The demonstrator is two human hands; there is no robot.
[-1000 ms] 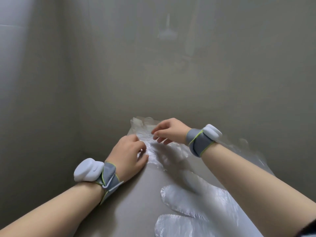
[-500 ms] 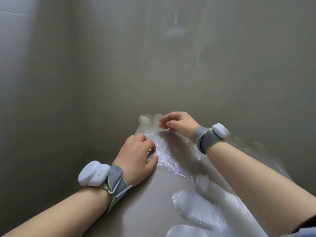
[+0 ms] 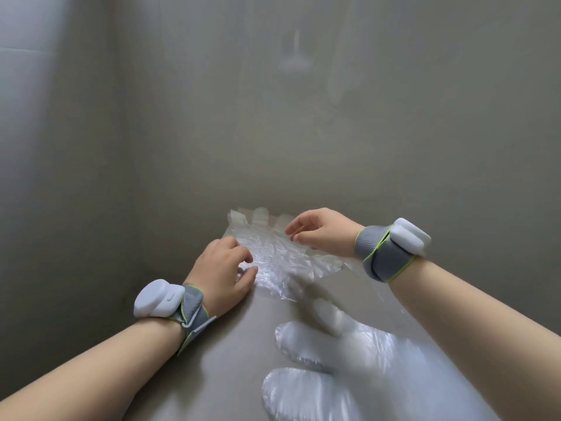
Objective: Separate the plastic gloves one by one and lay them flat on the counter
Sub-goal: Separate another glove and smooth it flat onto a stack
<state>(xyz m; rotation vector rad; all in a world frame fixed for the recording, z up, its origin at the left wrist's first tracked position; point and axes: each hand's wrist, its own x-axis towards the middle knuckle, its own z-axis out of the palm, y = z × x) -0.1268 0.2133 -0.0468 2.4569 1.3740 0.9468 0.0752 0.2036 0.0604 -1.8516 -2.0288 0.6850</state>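
At the far end of the counter point(image 3: 212, 375), on my feed, the left hand point(image 3: 223, 276) has its fingers curled and its thumb drawn in against them. It pinches the near left edge of a crumpled glove point(image 3: 282, 259). The right hand point(image 3: 323, 230) is held over the glove's far right side, fingers point(image 3: 293, 228) loosely curled, with a gap between them and the thumb. I cannot tell whether any film is caught there, as the plastic is too clear to read.

I see the glove lying on the counter between the two hands. It is wrinkled, and its finger ends point away toward the wall point(image 3: 273, 132) and lie close to it. Its wider end spreads toward me and to the right, passing under the right wrist.

Nearer to me, flat gloves point(image 3: 349, 354) lie on the counter beside and under the right forearm, their rounded finger ends pointing left. I make out two broad finger ends clearly, and the rest washes into glare. They lie just beside the crumpled glove, and I cannot tell whether they overlap it.

A grey band point(image 3: 194, 308) edged in green, carrying a white pod point(image 3: 159, 299), wraps the left wrist. A like band point(image 3: 382, 256) and pod point(image 3: 411, 237) wrap the right.
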